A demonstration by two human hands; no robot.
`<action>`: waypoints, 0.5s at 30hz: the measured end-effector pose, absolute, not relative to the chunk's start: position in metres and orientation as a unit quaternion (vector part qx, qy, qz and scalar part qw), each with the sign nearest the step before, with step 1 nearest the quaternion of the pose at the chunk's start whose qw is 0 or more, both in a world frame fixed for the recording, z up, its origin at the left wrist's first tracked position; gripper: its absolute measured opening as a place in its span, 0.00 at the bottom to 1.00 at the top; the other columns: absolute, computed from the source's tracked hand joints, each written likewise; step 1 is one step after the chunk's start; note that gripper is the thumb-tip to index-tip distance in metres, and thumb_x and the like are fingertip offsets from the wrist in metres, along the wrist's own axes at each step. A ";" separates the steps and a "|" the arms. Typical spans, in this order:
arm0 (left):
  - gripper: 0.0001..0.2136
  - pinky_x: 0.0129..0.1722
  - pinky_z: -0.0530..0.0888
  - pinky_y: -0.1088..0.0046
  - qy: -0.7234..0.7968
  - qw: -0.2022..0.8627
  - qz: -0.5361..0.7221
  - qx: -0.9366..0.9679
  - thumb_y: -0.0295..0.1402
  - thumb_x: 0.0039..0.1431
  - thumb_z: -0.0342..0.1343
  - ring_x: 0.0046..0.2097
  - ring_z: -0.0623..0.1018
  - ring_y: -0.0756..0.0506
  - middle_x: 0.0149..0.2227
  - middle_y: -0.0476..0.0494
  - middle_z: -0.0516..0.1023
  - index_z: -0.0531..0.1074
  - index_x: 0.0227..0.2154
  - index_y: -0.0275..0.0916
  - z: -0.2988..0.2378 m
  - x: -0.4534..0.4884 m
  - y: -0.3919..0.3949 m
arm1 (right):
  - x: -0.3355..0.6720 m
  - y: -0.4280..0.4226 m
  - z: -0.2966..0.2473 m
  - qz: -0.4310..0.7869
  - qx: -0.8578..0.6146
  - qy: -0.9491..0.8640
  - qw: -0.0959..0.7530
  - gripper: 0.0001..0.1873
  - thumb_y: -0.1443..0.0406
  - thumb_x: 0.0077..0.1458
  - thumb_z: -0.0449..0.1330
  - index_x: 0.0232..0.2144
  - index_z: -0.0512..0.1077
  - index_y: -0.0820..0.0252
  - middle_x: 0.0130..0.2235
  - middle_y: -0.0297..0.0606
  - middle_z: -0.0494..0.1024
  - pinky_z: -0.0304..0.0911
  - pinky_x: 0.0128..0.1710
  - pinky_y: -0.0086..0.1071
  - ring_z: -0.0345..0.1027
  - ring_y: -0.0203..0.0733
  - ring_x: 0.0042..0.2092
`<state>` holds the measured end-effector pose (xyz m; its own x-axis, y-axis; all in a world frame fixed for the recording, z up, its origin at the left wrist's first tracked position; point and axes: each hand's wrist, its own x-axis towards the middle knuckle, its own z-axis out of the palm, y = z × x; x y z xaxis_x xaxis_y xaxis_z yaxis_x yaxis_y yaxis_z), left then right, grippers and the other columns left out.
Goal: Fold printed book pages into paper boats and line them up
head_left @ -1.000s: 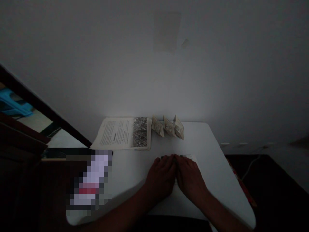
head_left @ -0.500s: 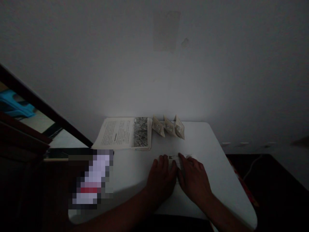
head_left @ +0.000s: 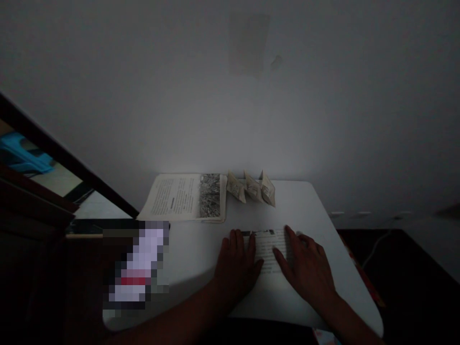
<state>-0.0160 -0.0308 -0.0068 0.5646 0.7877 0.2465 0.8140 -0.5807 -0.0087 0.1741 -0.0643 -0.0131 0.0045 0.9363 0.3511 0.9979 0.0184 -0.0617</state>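
Observation:
A printed sheet of paper (head_left: pixel 266 249) lies on the white table near its front, its upper edge showing a dark printed strip. My left hand (head_left: pixel 239 263) rests over the sheet's left part, fingers stretched forward. On the right side my right hand (head_left: pixel 309 266) lies with fingers extended and the thumb spread toward the middle of the page. Between the two hands, lines of print are visible; the sheet's outer parts are hidden under them. Behind the sheet stand three folded paper boats (head_left: pixel 251 188) in a row.
An open book (head_left: pixel 179 197) with a dark picture lies at the table's back left, against the wall. A pixelated phone-like object (head_left: pixel 140 261) is at the left edge of the white table (head_left: pixel 194 244). A blue plastic stool (head_left: pixel 25 153) shows at far left.
My right hand has slid to the right, away from my left hand, uncovering the middle of the sheet. My left hand has shifted slightly left.

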 end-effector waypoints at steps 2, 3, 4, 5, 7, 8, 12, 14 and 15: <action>0.26 0.49 0.63 0.48 -0.457 0.059 -0.117 -0.880 0.43 0.58 0.48 0.55 0.66 0.29 0.53 0.23 0.66 0.62 0.55 0.30 -0.009 -0.017 -0.031 | 0.177 -0.065 -0.012 -0.104 -0.697 -0.695 0.143 0.33 0.53 0.56 0.51 0.57 0.57 0.69 0.44 0.57 0.74 0.60 0.43 0.50 0.63 0.61 0.49; 0.27 0.50 0.61 0.48 -0.460 0.060 -0.121 -0.878 0.44 0.58 0.48 0.55 0.65 0.29 0.53 0.22 0.66 0.62 0.54 0.28 -0.010 -0.017 -0.032 | 0.177 -0.065 -0.012 -0.106 -0.697 -0.694 0.144 0.33 0.53 0.56 0.51 0.57 0.57 0.69 0.44 0.57 0.74 0.60 0.43 0.50 0.63 0.61 0.49; 0.27 0.51 0.60 0.47 -0.463 0.060 -0.125 -0.876 0.44 0.58 0.48 0.55 0.65 0.30 0.53 0.23 0.66 0.62 0.54 0.27 -0.010 -0.018 -0.032 | 0.178 -0.065 -0.011 -0.106 -0.695 -0.696 0.146 0.32 0.53 0.56 0.51 0.57 0.58 0.69 0.45 0.56 0.74 0.60 0.43 0.51 0.63 0.61 0.49; 0.27 0.53 0.59 0.47 -0.464 0.059 -0.128 -0.874 0.44 0.58 0.47 0.55 0.65 0.30 0.53 0.24 0.66 0.62 0.54 0.27 -0.011 -0.019 -0.032 | 0.178 -0.065 -0.011 -0.106 -0.691 -0.700 0.148 0.31 0.53 0.56 0.52 0.56 0.59 0.68 0.46 0.56 0.73 0.60 0.43 0.51 0.63 0.61 0.49; 0.27 0.54 0.58 0.49 -0.463 0.049 -0.130 -0.875 0.45 0.58 0.47 0.55 0.65 0.32 0.53 0.26 0.67 0.63 0.53 0.27 -0.010 -0.020 -0.031 | 0.180 -0.063 -0.012 -0.103 -0.675 -0.714 0.153 0.28 0.55 0.56 0.52 0.54 0.62 0.66 0.51 0.53 0.71 0.60 0.45 0.52 0.62 0.61 0.51; 0.27 0.55 0.57 0.50 -0.460 0.040 -0.131 -0.877 0.45 0.58 0.48 0.55 0.65 0.33 0.53 0.27 0.67 0.63 0.53 0.27 -0.008 -0.021 -0.030 | 0.181 -0.061 -0.012 -0.099 -0.663 -0.725 0.157 0.25 0.56 0.57 0.52 0.52 0.65 0.65 0.52 0.51 0.71 0.59 0.46 0.52 0.61 0.60 0.52; 0.22 0.54 0.60 0.52 -0.438 -0.006 -0.155 -0.885 0.40 0.58 0.51 0.55 0.64 0.35 0.54 0.31 0.66 0.65 0.50 0.31 0.001 -0.023 -0.011 | 0.190 -0.045 -0.013 -0.052 -0.592 -0.777 0.209 0.15 0.64 0.59 0.51 0.46 0.70 0.61 0.52 0.46 0.72 0.60 0.51 0.47 0.64 0.50 0.52; 0.15 0.50 0.65 0.60 -0.390 -0.044 -0.173 -0.903 0.34 0.59 0.50 0.51 0.67 0.40 0.51 0.37 0.68 0.68 0.47 0.35 0.005 -0.023 0.004 | 0.194 -0.034 -0.012 -0.005 -0.546 -0.804 0.237 0.14 0.66 0.60 0.50 0.45 0.71 0.58 0.49 0.42 0.74 0.63 0.50 0.44 0.66 0.46 0.50; 0.11 0.48 0.67 0.65 -0.351 -0.065 -0.176 -0.917 0.30 0.61 0.48 0.48 0.69 0.43 0.47 0.40 0.70 0.69 0.45 0.37 0.005 -0.024 0.012 | 0.197 -0.028 -0.011 0.015 -0.525 -0.815 0.244 0.13 0.66 0.60 0.50 0.44 0.72 0.57 0.46 0.41 0.75 0.64 0.49 0.42 0.67 0.44 0.48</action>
<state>-0.0236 0.0118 0.0053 0.6910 0.6678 0.2767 0.6217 -0.7444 0.2437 0.1966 -0.0285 -0.0111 -0.3292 0.8632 0.3826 0.8488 0.4481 -0.2807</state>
